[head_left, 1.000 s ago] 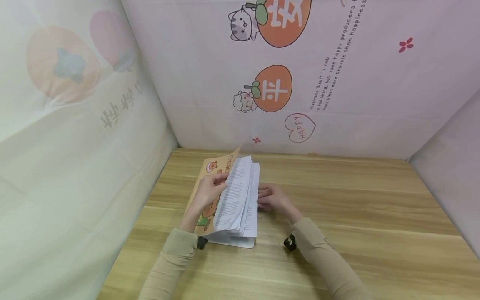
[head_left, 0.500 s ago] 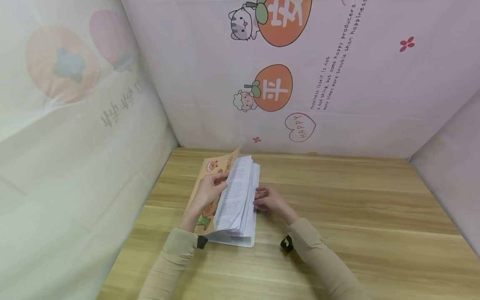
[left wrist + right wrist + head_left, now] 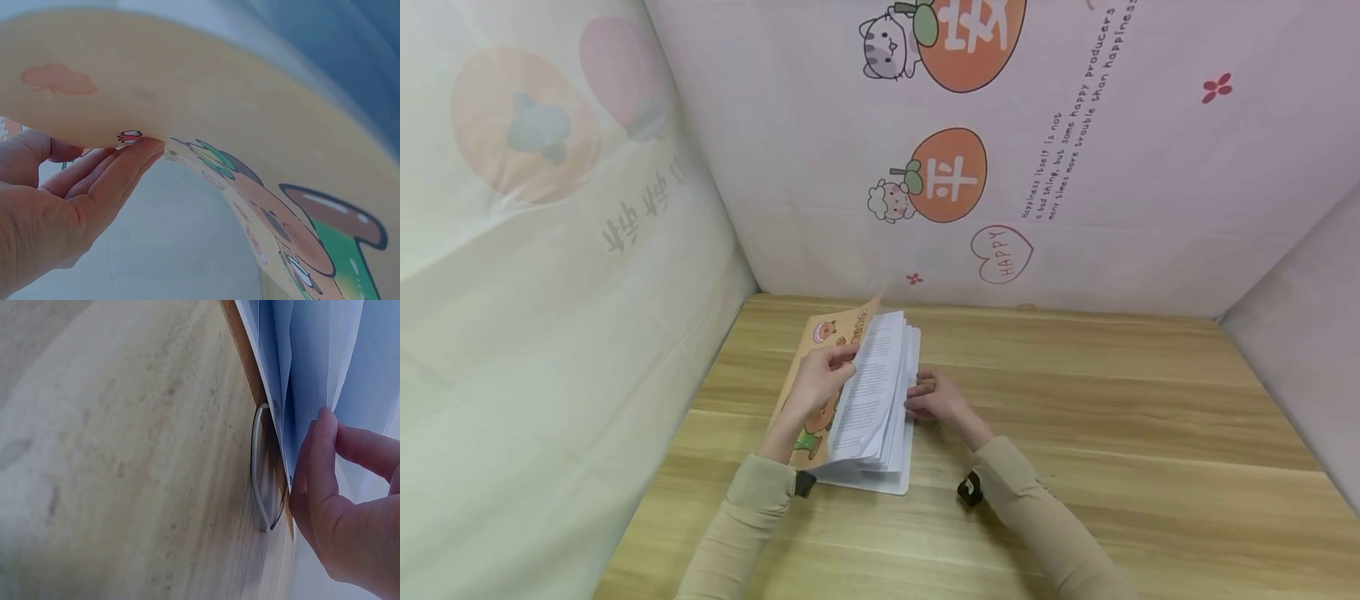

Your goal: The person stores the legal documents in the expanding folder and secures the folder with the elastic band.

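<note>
An orange folder (image 3: pixel 801 379) with cartoon bears on its cover lies on the wooden table, its front cover lifted and bowed. My left hand (image 3: pixel 816 383) pinches the free edge of that cover. The left wrist view shows the thumb and fingers of this hand (image 3: pixel 81 187) at the curved edge of the cover (image 3: pixel 206 81). Inside is a stack of printed sheets (image 3: pixel 872 375), somewhat fanned. My right hand (image 3: pixel 940 400) holds the sheets by their right edge. In the right wrist view, its fingertips (image 3: pixel 325 419) are at the paper edges, close above the back cover.
A thin pale loop (image 3: pixel 255 462) sticks out from the folder's edge beside my right hand. The wooden table (image 3: pixel 1090 417) extends to the right. Printed cloth walls stand behind (image 3: pixel 820 167) and at the left (image 3: pixel 587 333), near the folder.
My right hand has moved slightly left, and the rearmost sheets have shifted left with it, further inside the folder's right edge. The left hand and the lifted cover stay in place.
</note>
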`<state>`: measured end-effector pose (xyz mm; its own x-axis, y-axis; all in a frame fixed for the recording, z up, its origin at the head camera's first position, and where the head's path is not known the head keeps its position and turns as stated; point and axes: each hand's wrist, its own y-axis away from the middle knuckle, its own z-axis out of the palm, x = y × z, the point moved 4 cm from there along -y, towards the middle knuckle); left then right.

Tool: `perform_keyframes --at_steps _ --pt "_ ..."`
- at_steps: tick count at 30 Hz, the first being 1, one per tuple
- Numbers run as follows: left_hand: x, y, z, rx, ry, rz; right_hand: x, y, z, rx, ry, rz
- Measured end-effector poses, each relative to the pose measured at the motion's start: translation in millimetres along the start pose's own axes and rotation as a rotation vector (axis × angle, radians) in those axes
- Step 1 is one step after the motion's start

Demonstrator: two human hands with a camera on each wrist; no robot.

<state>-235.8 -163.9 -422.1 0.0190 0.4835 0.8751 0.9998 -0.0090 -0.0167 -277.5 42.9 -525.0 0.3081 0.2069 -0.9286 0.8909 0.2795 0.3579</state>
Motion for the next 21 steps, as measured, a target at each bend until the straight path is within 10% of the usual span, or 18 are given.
perform_keyframes --at_steps 21 --pt "-0.2 1.4 4.8 -0.017 -0.017 -0.022 -1.0 2.7 8.4 0.005 -0.017 0.005"
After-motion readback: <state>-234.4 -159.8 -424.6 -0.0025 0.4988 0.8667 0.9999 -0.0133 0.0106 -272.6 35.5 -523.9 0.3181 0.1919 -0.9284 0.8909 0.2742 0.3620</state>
